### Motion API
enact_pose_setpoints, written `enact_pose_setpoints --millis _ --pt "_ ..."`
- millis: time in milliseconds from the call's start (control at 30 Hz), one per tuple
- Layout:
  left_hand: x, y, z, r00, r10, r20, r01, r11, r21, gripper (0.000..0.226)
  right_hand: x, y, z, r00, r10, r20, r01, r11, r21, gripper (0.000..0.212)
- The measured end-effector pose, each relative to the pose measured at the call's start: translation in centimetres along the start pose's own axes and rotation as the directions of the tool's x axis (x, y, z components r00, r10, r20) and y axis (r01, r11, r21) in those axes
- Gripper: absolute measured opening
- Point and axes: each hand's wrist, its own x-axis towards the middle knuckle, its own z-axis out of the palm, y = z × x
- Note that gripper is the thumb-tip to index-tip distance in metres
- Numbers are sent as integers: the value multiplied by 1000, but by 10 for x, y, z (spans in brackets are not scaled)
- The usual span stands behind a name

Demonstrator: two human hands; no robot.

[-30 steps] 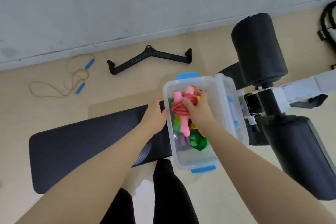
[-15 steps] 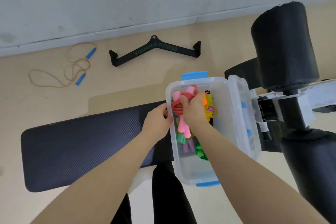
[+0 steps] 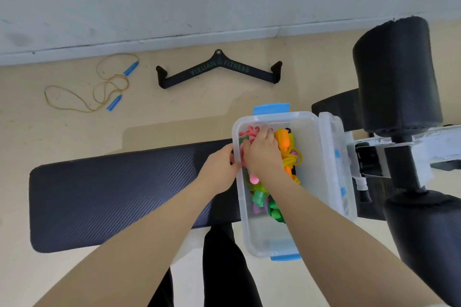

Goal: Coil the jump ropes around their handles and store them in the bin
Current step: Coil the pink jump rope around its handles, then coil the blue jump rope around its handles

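The long black padded bench (image 3: 119, 192) carries the clear plastic bin with blue latches (image 3: 309, 182) at its 3 o'clock end. Over the last second the right hand (image 3: 262, 154) has sunk deeper into the bin, fingers curled round the coiled pink jump rope (image 3: 249, 132), now low among the others. The left hand (image 3: 219, 169) still grips the bin's 9 o'clock rim. Release looks imminent; the uncoiled tan rope with blue handles (image 3: 104, 85) waits at 10 o'clock.

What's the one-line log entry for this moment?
right hand: pressing pink rope into bin | left hand: holds bin rim | blue rope: uncoiled on floor
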Motion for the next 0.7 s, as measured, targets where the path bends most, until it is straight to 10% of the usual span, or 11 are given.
enact_pose_setpoints --millis 267,700 --pt "-27 3 -30 995 -103 -5 103 994 37 53 -53 -24 -43 968 -218 -124 198 967 -158 52" --pt "-199 -99 -212 972 -149 -181 124 982 -142 35 -182 -206 -22 760 -525 384 619 764 -182 30"
